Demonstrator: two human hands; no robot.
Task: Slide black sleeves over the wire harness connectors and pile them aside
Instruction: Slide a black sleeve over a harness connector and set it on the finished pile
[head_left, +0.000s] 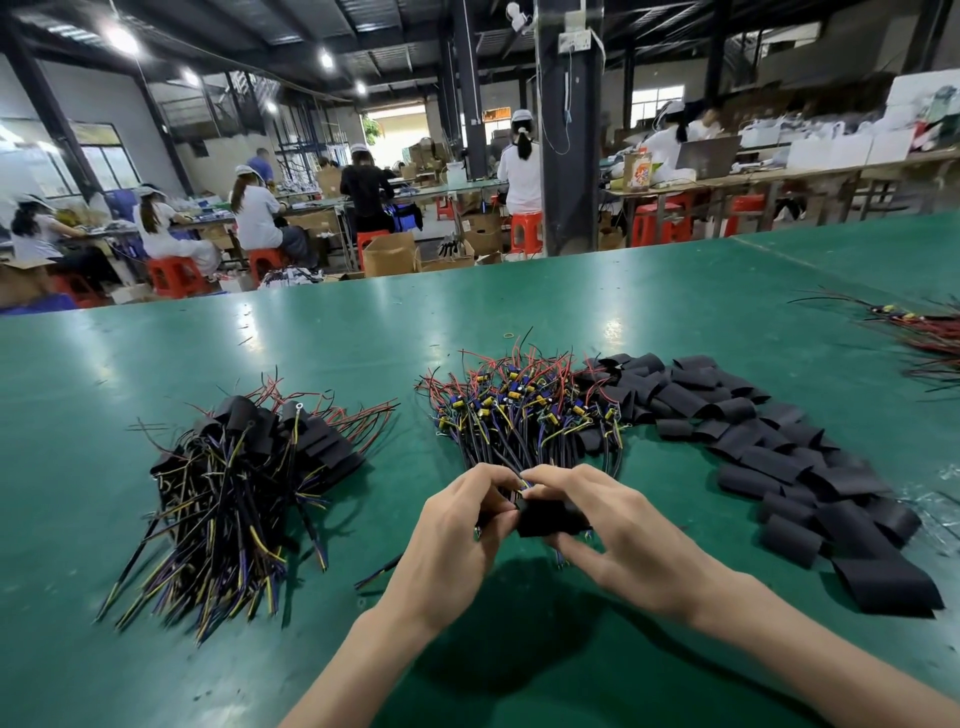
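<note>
Head view: in the lower centre, the left hand (457, 535) pinched a wire harness (523, 484) at the mouth of a black sleeve (550, 518), which the right hand (618, 535) gripped between thumb and fingers. Beyond them lay a heap of bare harnesses (519, 405). Loose sleeves (779, 441) spread to its right, and sleeved harnesses (239, 467) were piled at centre left on the green table (363, 332). Workers (254, 213) sat on red stools (174, 275) in the upper left.

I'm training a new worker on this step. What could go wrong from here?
The black sleeve pinched by the right hand could snag on the harness that the left hand grips, bunching instead of sliding on. The hands work at the near edge of the unsleeved pile, so loose wires may tangle and drag along.
</note>
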